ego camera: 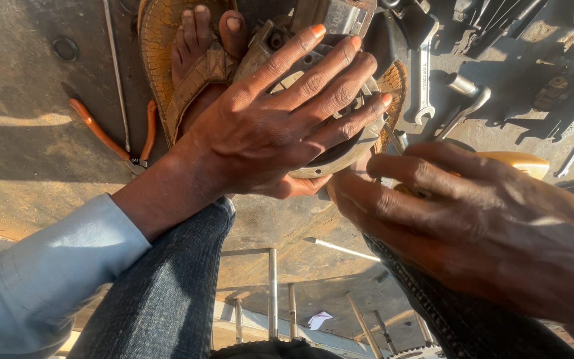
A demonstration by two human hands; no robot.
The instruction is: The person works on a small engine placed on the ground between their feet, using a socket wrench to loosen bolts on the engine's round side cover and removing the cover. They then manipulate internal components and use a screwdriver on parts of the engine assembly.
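My left hand [280, 119] lies flat with fingers spread over a round metal machine part [340, 149] that rests on the ground by my sandalled foot [197, 60]. Its thumb curls under the part's near rim. My right hand [473, 219] is closed around a tool with a yellow handle [519, 161], its thin shaft [390, 136] pointing toward the part's right edge. Most of the part is hidden beneath my left palm.
Orange-handled pliers [111, 136] lie on the metal floor at the left. An open-ended spanner [423, 80], a socket wrench [463, 106] and more dark tools lie at the upper right. My jeans-clad knees [167, 292] frame a gap with metal bars [272, 286] below.
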